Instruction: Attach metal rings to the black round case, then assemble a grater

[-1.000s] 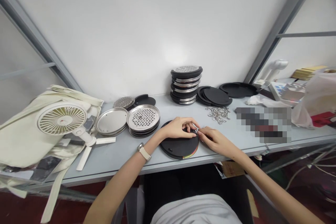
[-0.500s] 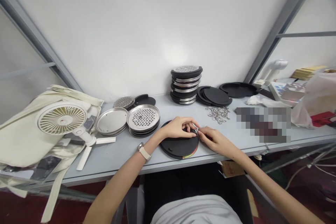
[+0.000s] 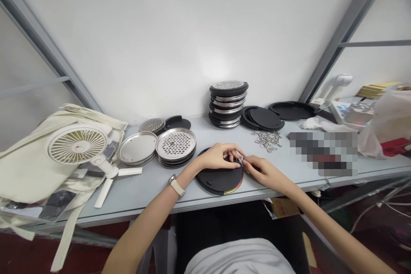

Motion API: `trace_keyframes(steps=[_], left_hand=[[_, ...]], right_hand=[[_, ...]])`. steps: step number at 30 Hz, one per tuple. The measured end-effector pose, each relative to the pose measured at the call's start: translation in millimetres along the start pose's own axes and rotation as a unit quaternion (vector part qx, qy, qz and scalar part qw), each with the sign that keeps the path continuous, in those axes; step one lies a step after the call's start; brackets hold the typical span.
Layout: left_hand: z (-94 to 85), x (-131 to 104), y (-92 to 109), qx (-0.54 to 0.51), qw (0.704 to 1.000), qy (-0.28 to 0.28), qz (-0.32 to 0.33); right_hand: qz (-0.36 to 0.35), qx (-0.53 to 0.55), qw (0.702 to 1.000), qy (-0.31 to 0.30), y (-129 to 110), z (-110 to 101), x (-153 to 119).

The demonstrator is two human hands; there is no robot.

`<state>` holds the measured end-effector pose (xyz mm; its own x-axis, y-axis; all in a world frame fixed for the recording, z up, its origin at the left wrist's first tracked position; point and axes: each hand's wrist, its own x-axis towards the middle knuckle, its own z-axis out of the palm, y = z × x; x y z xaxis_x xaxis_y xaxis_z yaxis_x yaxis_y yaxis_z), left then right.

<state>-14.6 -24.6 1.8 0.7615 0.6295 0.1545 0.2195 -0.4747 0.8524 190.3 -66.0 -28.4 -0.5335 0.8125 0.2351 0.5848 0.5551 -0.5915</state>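
Observation:
A black round disc (image 3: 218, 180) with a red and yellow mark on its rim lies near the table's front edge. Over its upper part is my left hand (image 3: 224, 156), fingers curled and pinched at the disc's right rim. My right hand (image 3: 257, 168) meets it there from the right, its thumb and forefinger pressed together. What the fingertips hold is too small to make out. Small metal chains (image 3: 267, 139) lie in a pile behind my right hand. To the left are a stack of perforated metal discs (image 3: 176, 143) and a stack of plain metal plates (image 3: 137, 148).
At the wall stands a tall stack of black and metal discs (image 3: 228, 105), with black discs (image 3: 265, 117) and a black tray (image 3: 290, 110) to its right. A white fan (image 3: 78, 145) and a cream bag (image 3: 28, 158) are at left.

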Motion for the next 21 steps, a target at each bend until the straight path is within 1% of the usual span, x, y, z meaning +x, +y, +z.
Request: trace_keyframes(steps=[9, 14, 21], left_hand=[[-0.8, 0.0, -0.5, 0.02, 1.0, 0.006, 0.008], [-0.8, 0.6, 0.1, 0.028, 1.0, 0.006, 0.001], [-1.1, 0.2, -0.2, 0.032, 0.999, 0.005, 0.006]], right_hand=[[0.006, 0.01, 1.0, 0.005, 4.2, 1.8, 0.7], [0.015, 0.03, 0.999, 0.002, 4.7, 1.7, 1.5], [0.019, 0.028, 0.999, -0.001, 4.8, 1.1, 0.8]])
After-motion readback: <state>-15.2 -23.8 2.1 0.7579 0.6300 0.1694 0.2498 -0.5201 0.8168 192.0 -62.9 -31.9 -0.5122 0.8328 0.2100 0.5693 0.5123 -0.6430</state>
